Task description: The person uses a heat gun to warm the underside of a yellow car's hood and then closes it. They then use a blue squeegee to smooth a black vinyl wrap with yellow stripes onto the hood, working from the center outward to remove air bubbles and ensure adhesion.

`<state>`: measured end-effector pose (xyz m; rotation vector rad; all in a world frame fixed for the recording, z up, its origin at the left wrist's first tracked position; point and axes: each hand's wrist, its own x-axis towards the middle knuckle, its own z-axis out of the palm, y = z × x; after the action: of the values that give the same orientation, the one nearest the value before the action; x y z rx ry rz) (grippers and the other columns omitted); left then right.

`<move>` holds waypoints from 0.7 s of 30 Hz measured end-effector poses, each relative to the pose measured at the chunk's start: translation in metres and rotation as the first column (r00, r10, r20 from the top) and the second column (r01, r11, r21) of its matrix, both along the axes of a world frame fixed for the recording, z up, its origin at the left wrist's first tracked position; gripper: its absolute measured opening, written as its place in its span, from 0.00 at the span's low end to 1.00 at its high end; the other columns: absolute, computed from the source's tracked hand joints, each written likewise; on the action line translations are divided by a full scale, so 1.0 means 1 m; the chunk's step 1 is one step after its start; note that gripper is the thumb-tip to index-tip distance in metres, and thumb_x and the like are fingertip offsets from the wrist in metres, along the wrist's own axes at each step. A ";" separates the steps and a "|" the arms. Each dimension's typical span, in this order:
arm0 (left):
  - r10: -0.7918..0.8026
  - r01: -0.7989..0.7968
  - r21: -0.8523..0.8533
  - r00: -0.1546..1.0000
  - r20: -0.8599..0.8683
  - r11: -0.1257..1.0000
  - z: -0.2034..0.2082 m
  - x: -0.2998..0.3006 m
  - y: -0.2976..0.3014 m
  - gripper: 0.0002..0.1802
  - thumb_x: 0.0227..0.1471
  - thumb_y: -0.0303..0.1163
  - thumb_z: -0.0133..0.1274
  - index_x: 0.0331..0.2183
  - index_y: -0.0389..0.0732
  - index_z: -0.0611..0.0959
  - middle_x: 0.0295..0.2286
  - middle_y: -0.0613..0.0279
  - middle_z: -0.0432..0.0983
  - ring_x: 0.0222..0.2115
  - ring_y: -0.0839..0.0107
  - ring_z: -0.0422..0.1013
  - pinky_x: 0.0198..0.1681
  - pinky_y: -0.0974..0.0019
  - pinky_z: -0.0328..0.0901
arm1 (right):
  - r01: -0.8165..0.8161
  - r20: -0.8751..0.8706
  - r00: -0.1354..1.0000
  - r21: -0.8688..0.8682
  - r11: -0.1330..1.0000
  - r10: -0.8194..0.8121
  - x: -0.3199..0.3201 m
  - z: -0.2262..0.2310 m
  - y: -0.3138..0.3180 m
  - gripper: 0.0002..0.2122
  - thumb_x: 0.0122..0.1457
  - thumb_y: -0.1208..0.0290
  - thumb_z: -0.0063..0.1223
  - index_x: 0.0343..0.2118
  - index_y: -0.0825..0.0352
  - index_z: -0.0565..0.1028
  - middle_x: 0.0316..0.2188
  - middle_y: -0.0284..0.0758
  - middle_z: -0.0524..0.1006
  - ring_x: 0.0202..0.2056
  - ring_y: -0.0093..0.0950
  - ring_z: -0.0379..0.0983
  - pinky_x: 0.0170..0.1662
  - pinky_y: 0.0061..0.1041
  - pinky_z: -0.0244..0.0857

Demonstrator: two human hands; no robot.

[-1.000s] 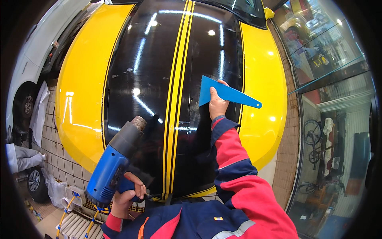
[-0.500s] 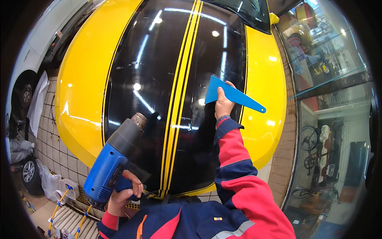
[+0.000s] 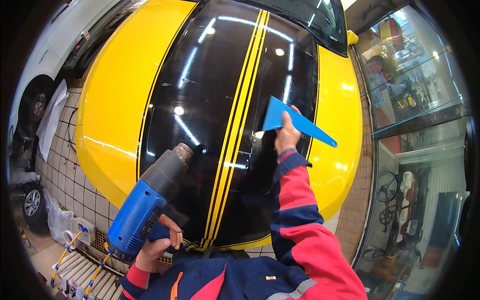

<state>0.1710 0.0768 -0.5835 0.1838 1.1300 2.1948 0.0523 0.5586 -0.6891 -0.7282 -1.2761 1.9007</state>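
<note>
My left hand (image 3: 159, 244) grips the handle of a blue heat gun (image 3: 136, 215). Its dark barrel and metal nozzle (image 3: 183, 152) point up and to the right, over the near left part of the glossy black car hood (image 3: 200, 110). My right hand (image 3: 287, 136) holds a blue wedge-shaped squeegee (image 3: 276, 111), thumb on its face, the other fingers mostly hidden behind it. The squeegee's wide edge faces left and its narrow end, with a hole, points right. Whether it touches the hood I cannot tell. Yellow stripes (image 3: 244, 95) run down the hood's middle.
Yellow fenders (image 3: 107, 125) flank the hood, with the windshield (image 3: 327, 25) at the far right. A white car (image 3: 37, 60) stands at left. Near left are a loose wheel (image 3: 34, 202), a plastic bag (image 3: 60, 215) and a radiator (image 3: 82, 270). A glass wall (image 3: 425, 160) runs along the right.
The view has shifted slightly, so the car sits a little farther right and lower. Both hands keep their holds; squeegee and heat gun appear slightly farther right in the picture.
</note>
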 end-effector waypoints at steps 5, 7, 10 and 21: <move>0.009 -0.009 0.011 0.999 0.034 1.000 -0.008 0.002 -0.013 0.24 0.52 0.38 0.69 0.42 0.29 0.83 0.22 0.59 0.77 0.23 0.66 0.77 0.34 0.63 0.73 | 0.056 0.115 0.989 0.294 0.954 -0.094 0.011 -0.010 0.004 0.18 0.69 0.74 0.63 0.60 0.55 0.77 0.54 0.41 0.79 0.55 0.36 0.78 0.59 0.40 0.74; 0.020 -0.020 -0.008 0.999 0.039 1.000 -0.011 0.003 -0.018 0.24 0.52 0.38 0.69 0.42 0.28 0.83 0.22 0.58 0.77 0.23 0.66 0.77 0.35 0.63 0.73 | 0.020 0.164 0.983 0.350 0.937 -0.082 0.000 -0.019 -0.008 0.17 0.68 0.74 0.64 0.58 0.56 0.78 0.54 0.41 0.80 0.53 0.35 0.79 0.61 0.38 0.74; 0.018 -0.018 0.000 0.998 0.059 1.000 -0.010 0.005 -0.023 0.24 0.51 0.38 0.69 0.42 0.29 0.83 0.22 0.57 0.77 0.24 0.65 0.77 0.36 0.62 0.74 | -0.030 0.124 0.992 0.441 0.897 -0.028 -0.025 -0.026 -0.025 0.15 0.68 0.73 0.65 0.56 0.58 0.79 0.52 0.40 0.81 0.53 0.36 0.79 0.60 0.38 0.74; -0.014 0.015 -0.021 0.997 0.070 1.000 0.001 0.003 -0.028 0.23 0.47 0.36 0.68 0.40 0.28 0.83 0.19 0.55 0.75 0.21 0.61 0.75 0.35 0.57 0.72 | -0.188 -0.032 0.982 -0.158 0.969 0.185 0.026 0.008 -0.054 0.18 0.62 0.81 0.54 0.56 0.70 0.79 0.49 0.43 0.83 0.50 0.35 0.81 0.59 0.35 0.74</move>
<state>0.1737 0.0486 -0.5821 0.1042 1.1099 2.1584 0.0787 0.5049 -0.6814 -0.6918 -1.2280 2.1773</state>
